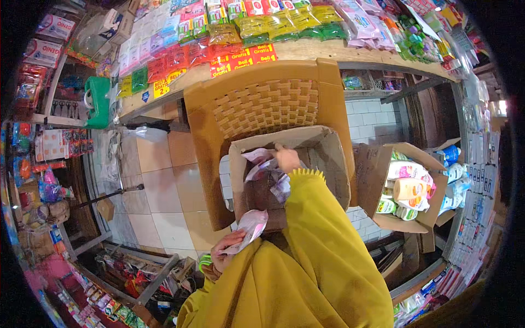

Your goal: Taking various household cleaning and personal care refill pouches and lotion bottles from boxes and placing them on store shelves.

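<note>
My left hand holds a pink and white plastic packet near my lap, at the near left corner of an open cardboard box. My right hand reaches into that box, at several pink and purple packets inside; its fingertips are partly hidden, so I cannot tell whether they grip a packet. The box rests on a brown plastic chair with a woven-pattern back.
Beyond the chair a wooden counter bears rows of packaged goods. At right stands a cardboard box of bottles and pouches. Stocked shelves curve round both sides. A green tape dispenser sits at left above the tiled floor.
</note>
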Demonstrator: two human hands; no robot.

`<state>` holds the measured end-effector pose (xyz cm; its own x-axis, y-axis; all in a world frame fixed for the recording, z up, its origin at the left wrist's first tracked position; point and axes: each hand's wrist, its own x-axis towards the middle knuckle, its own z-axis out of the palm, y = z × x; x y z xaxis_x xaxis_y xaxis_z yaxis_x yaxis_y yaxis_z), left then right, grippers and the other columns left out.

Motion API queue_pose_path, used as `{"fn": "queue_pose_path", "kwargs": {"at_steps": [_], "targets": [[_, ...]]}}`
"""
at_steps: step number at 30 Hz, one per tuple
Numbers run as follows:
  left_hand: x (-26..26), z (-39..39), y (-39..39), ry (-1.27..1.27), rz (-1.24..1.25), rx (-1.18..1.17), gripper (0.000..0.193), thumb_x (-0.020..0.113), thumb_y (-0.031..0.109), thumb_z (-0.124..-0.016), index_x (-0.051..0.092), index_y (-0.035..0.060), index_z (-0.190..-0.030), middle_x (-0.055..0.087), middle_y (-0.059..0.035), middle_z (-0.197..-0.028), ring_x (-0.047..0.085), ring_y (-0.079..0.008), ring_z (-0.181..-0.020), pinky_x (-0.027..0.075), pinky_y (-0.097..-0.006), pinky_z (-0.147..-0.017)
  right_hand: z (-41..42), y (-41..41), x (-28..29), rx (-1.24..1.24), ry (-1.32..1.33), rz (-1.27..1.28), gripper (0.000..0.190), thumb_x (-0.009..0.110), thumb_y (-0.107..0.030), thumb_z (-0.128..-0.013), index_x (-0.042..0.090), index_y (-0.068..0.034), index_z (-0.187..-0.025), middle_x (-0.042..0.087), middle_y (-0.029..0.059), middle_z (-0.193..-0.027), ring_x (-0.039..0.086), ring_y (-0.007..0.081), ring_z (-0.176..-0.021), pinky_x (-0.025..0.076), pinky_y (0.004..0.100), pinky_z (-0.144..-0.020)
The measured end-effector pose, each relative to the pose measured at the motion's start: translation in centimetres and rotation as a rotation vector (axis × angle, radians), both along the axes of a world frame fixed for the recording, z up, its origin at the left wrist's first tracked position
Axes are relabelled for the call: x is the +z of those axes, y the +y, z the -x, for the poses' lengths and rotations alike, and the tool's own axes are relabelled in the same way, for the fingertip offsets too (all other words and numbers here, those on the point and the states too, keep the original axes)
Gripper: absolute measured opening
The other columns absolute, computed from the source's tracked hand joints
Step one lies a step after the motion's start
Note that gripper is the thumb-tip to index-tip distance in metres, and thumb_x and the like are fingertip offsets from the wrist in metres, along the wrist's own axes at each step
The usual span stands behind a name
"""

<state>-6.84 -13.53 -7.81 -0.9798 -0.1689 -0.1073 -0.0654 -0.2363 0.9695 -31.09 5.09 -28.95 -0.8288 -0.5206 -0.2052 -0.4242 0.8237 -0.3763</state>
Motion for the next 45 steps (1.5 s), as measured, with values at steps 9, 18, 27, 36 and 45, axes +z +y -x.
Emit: {"fn": "queue_pose_path", "kwargs": {"at_steps": [9, 18, 27, 36, 45], "targets": [[3.5, -0.7, -1.4, -0.097, 0.112, -0.170, 0.011, 0.064, 0.002, -0.080, 0.064, -0.0032, -0.090, 0.064, -0.0182, -0.100, 0.061, -0.0270, -0.097, 0.042, -0.0405, -0.093, -7.0, 8.6, 15.5, -0.543, -0.108, 0.683, 0.009, 0.068, -0.011, -0.075, 0.062, -0.007, -0.081, 0.061, 0.0069, -0.073, 0.057, 0.0178, -0.067, 0.045, 0.0309, -0.064], [8.0, 1.8, -0.8, 0.397, 0.238, -0.919, 0.010, 0.062, -0.003, -0.076, 0.066, 0.0044, -0.081, 0.069, -0.0068, -0.085, 0.064, -0.0209, -0.088, 0.043, -0.0396, -0.088, -26.7, 13.3, 37.7, -0.746, -0.142, 1.478, 0.010, 0.064, -0.007, -0.083, 0.056, -0.006, -0.089, 0.057, -0.0050, -0.081, 0.053, 0.0035, -0.075, 0.042, 0.0192, -0.067], [15.4, -5.4, 4.3, 0.440, 0.029, -1.509, 0.021, 0.063, -0.006, -0.070, 0.065, 0.0031, -0.088, 0.062, -0.0098, -0.106, 0.057, -0.0247, -0.100, 0.039, -0.0360, -0.094, -48.7, 7.7, 47.3, -1.033, 0.447, 0.665, 0.010, 0.066, -0.006, -0.078, 0.060, -0.003, -0.085, 0.054, 0.0039, -0.072, 0.054, 0.0088, -0.070, 0.042, 0.0232, -0.063], [19.8, -15.9, 9.2, 0.567, -0.153, -1.988, 0.027, 0.060, -0.007, -0.073, 0.065, 0.0000, -0.099, 0.046, -0.0179, -0.130, 0.055, -0.0232, -0.108, 0.040, -0.0293, -0.092, -61.5, -1.1, 50.1, -0.935, 0.751, 0.209, 0.013, 0.069, -0.012, -0.072, 0.060, -0.012, -0.082, 0.055, -0.0004, -0.070, 0.054, 0.0177, -0.070, 0.036, 0.0320, -0.067], [16.9, -25.4, 13.7, 0.623, -0.096, -2.185, 0.018, 0.060, -0.004, -0.071, 0.063, -0.0016, -0.089, 0.062, -0.0126, -0.078, 0.059, -0.0222, -0.068, 0.045, -0.0295, -0.063, -74.9, -5.6, 49.1, -1.621, 0.628, 0.224, 0.031, 0.075, -0.015, -0.070, 0.067, -0.005, -0.099, 0.067, 0.0048, -0.088, 0.059, 0.0160, -0.072, 0.043, 0.0294, -0.068]]}}
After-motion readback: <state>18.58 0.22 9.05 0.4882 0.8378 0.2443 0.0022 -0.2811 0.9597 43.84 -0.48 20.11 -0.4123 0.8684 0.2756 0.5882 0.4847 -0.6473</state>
